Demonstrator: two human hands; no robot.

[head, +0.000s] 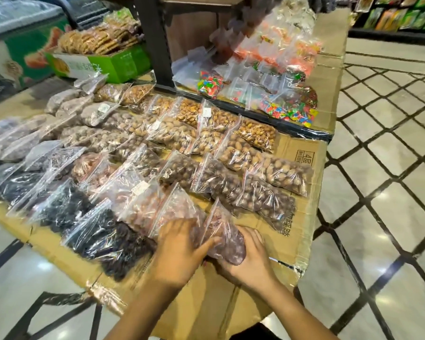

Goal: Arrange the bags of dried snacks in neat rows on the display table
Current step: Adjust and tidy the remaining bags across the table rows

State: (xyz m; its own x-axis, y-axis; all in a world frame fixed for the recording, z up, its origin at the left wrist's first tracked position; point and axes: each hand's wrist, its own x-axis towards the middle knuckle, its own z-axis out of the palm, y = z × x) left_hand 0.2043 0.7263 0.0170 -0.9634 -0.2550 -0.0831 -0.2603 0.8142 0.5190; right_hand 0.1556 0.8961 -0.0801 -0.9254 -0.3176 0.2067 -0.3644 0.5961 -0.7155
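When setting down the bag of brown nuts (225, 238) at the near right end of the front row, go slow and line it up with the bag next to it (179, 212). Hold the right grip (249, 260) just as seen now: cupped under the bag's near end, fingers curled up round its side. Leave the left grip (179, 249) as it is too: flat and open on top, fingers spread over this bag and its neighbour, thumb pressed on the plastic, squeezing nothing. Slide the bag snug against the neighbour, leaving no gap. Point its zip end away, same as the rest. Pat it flat to spread the nuts out and stop any bulge. Mind not to bump the dark fruit bags (103, 231) on the left. Underneath, a counter (206, 295) covered in flat brown cardboard, with many see-through nut bags (182, 143) in slanted rows. Farther back, bags of bright sweets (287, 111) beside a black post (155, 40), and a green box (113, 65) piled with round crackers. Off to the right, a shiny tiled floor (378, 180) with dark lines. Far back, shelves (407, 13) of coloured packs, too blurry to read.
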